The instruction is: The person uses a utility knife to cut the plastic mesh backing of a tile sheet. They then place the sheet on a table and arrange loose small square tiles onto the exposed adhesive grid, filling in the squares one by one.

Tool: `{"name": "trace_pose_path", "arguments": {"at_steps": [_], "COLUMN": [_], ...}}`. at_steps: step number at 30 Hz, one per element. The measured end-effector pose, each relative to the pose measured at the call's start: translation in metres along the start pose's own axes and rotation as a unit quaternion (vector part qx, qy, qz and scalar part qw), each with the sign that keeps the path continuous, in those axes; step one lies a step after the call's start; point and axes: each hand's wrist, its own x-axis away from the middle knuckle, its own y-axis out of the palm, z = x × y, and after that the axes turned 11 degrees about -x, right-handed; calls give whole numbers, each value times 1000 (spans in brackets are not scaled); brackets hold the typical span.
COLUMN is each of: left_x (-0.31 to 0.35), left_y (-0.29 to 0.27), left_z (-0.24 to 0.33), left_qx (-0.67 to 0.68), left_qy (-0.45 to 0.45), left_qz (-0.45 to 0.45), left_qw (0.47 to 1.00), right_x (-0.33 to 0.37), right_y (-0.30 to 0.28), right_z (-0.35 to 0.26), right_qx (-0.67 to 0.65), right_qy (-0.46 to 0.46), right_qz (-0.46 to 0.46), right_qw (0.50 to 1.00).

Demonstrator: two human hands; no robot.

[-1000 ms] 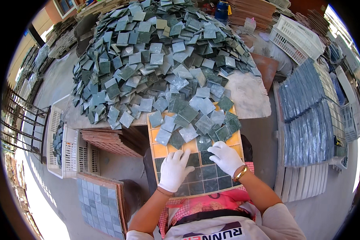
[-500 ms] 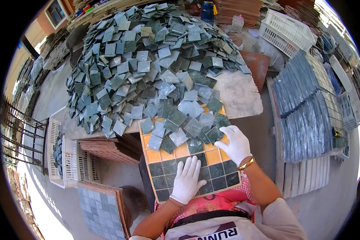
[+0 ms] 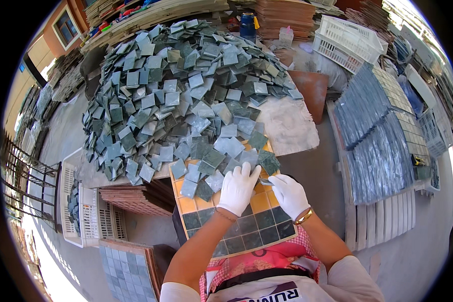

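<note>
Half a second before, the left hand (image 3: 238, 187) had lain flat and low on the filled green rows of the orange grid tray (image 3: 202, 205), and the right hand (image 3: 289, 195) had sat higher by the loose tiles; now the left hand had moved up to the bare orange cells in the middle of the tray, and the right hand had dropped lower, so that the two gloved hands lay side by side, nearly touching. The heap of grey-green square tiles (image 3: 181, 95) on the counter (image 3: 292, 126) looked unchanged. Behind the heap stood a dark blue canister (image 3: 247, 25) with a yellow tag, a small clear container (image 3: 286, 36) just beside it, and a white slatted plastic crate (image 3: 348, 44) to the right; another white crate (image 3: 80, 206) holding a few tiles stood low on the left. No labels could be told apart at this size. The left hand rested palm down, fingers (image 3: 246, 173) spread and pointing toward the heap, its grip open and holding nothing. The right hand's fingers curled toward a small dark green tile (image 3: 265, 181) at the tray's middle; whether its grip pinched the tile could not be told. Both forearms rose bare from the lower edge, a gold bangle (image 3: 304, 217) on the right wrist.
</note>
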Motion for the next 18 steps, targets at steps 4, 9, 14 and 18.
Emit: {"name": "trace_pose_path", "arguments": {"at_steps": [4,9,14,18], "left_x": [-13,-4,30,47], "left_y": [-7,-10,-5,1], "left_z": [-19,-26,18,39], "left_qx": [-2,36,78,111], "left_qy": [112,128,33,-16], "left_qz": [-70,-39,-60,-66], "left_qw": [991,990,995,991], "right_x": [25,30,16,7], "right_y": [-20,-34,-25,-32], "right_z": [10,14,26,33], "right_qx": [59,0,-5,-8], "right_qy": [6,22,25,-19], "right_qz": [-90,-138,-197,-277], "right_qw": [994,990,980,961]}}
